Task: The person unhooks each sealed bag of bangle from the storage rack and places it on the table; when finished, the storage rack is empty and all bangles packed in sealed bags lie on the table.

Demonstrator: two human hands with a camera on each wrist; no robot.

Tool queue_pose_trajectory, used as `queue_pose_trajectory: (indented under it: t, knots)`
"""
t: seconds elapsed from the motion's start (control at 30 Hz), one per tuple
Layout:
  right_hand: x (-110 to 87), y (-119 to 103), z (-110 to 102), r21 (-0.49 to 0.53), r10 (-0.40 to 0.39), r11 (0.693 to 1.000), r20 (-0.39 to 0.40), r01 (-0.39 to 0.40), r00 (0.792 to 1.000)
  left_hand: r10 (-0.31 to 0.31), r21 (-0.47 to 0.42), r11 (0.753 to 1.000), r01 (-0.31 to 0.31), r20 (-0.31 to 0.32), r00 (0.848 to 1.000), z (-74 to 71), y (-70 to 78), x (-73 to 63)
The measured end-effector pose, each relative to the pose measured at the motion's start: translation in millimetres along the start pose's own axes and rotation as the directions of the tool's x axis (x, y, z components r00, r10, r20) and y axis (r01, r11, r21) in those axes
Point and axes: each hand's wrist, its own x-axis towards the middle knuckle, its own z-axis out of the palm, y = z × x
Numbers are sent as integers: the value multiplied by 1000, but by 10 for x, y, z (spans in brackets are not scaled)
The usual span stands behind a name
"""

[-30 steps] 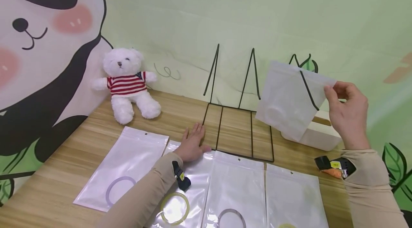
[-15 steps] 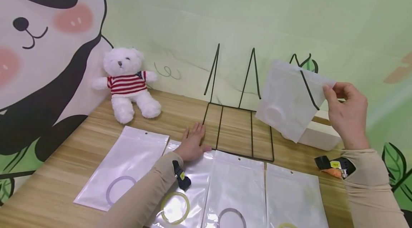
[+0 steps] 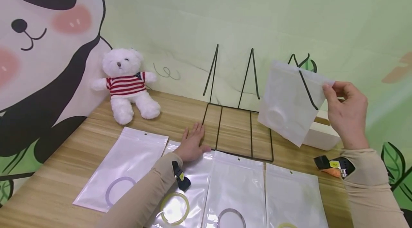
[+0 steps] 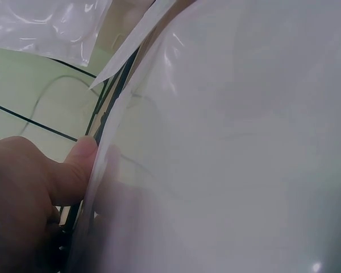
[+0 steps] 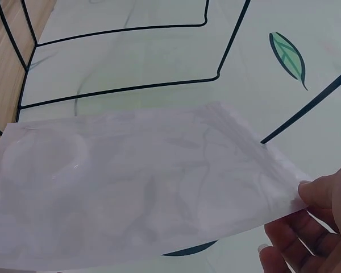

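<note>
My right hand [image 3: 349,115] pinches the upper right corner of a whitish zip-lock bag [image 3: 286,99] between thumb and fingers. A round shape shows faintly through its lower part. The right prong [image 3: 308,90] of a black wire rack [image 3: 251,131] crosses in front of this bag from near its top edge; the hole there is too small to see. My left hand [image 3: 192,144] rests with extended fingers at the rack's front left corner, over the top of a flat bag [image 3: 196,174]. In the left wrist view, the thumb [image 4: 82,162] lies against a bag's edge beside the wire.
More flat zip-lock bags, one at left [image 3: 128,160], one at centre [image 3: 238,181] and one at right [image 3: 293,192], hold rings. A white teddy bear [image 3: 125,85] in a striped shirt sits by the wall. A white box [image 3: 322,136] stands behind the raised bag.
The raised bag's lower edge has shifted slightly down and right. Both hands stay practically in place.
</note>
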Motion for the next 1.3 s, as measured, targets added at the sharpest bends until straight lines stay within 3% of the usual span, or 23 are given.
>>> queue_pose_trajectory:
  t: [1.0,1.3]
  knots:
    - [-62,-5,-26,70,-86,993,-157,98,984,4,-5,1000,-4,-7,1000,44,-22,15]
    - [-97,-29,-46,99,-116,986,-173,135,978,-3,-12,1000,3,-1,1000,14,-10,7]
